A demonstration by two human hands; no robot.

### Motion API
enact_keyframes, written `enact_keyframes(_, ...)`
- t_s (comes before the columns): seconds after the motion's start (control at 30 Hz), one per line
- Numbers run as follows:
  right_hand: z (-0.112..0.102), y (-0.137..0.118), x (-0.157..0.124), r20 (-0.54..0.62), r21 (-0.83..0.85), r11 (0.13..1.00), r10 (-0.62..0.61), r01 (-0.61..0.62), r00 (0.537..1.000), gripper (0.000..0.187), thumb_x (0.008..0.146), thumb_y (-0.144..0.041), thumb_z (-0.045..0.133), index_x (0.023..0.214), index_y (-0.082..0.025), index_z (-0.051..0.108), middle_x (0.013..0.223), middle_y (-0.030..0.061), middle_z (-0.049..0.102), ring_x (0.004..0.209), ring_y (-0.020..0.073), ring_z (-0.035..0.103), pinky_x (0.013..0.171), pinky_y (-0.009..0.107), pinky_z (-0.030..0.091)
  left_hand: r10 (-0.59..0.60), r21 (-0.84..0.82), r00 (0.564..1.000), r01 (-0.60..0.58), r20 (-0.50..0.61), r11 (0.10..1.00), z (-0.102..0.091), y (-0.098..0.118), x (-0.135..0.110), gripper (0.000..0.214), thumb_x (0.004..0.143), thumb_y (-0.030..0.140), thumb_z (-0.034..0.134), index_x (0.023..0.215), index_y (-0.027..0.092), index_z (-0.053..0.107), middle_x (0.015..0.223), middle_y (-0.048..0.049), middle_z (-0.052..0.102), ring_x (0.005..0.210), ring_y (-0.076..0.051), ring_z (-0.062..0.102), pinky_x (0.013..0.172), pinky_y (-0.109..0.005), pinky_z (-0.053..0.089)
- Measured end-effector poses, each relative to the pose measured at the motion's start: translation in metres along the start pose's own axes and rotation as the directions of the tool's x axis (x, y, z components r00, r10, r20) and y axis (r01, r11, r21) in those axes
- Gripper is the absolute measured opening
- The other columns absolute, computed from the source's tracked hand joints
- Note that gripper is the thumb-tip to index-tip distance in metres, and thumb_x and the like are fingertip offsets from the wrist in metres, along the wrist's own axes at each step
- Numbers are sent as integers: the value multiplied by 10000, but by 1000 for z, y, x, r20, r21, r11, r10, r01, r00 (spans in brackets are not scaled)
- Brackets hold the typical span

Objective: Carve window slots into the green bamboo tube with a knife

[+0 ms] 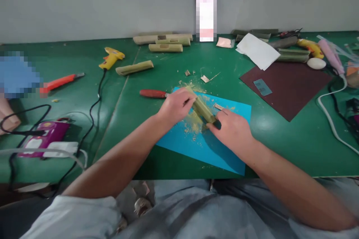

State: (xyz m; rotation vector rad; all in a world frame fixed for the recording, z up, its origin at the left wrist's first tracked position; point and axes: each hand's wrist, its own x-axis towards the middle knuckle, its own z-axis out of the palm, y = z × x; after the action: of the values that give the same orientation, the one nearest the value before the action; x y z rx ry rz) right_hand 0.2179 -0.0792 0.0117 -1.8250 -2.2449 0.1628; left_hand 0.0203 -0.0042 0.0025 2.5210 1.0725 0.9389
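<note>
A green bamboo tube (204, 109) lies slantwise above a blue sheet (235, 109), its near end turned to the right. Around the far end my left hand (176, 106) is closed. At the near end, my right hand (232, 125) grips the tube between thumb and fingers. Yellowish shavings (193, 123) are scattered on the sheet below. Just beyond my right fingers is a small pale strip (218, 107). Left of my left hand rests a tool with a red handle (153, 93); its working end is hidden behind that hand.
More bamboo tubes (165, 47) lie at the back, and one (134, 68) farther left. A yellow glue gun (110, 59), a red utility knife (61, 83) and a purple power strip (47, 136) with cables occupy the left. Rightward are white paper (258, 50) and a brown sheet (291, 89).
</note>
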Motion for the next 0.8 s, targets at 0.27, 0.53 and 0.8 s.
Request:
enact_keyframes(0.27, -1, 0, 1, 17, 7, 1000, 11, -11, 1000, 251, 886, -425, 593, 848, -181, 641, 915, 84, 688, 786, 212, 640, 617, 323, 397, -24, -15, 1000, 24, -9, 1000, 1, 5, -1, 217, 958, 214, 515, 802, 163, 657, 771, -44, 634, 747, -157, 591, 716, -297, 487)
enact_keyframes(0.53, 2, 1, 0, -10, 11, 1000, -20, 20, 1000, 233, 881, -409, 598, 851, -181, 638, 925, 82, 690, 818, 215, 647, 644, 319, 407, -1, -11, 999, 1, 48, 1000, 2, 4, 0, 218, 967, 232, 515, 817, 161, 656, 794, -39, 642, 771, -149, 600, 721, -276, 484)
enact_keyframes(0.8, 1, 2, 0, 18, 20, 999, -28, 27, 999, 225, 884, -398, 591, 863, -180, 642, 904, 82, 694, 813, 222, 654, 644, 325, 429, 80, -91, 979, -64, 190, 994, 1, 3, -1, 222, 977, 234, 501, 836, 170, 660, 793, -36, 636, 756, -151, 600, 671, -270, 475)
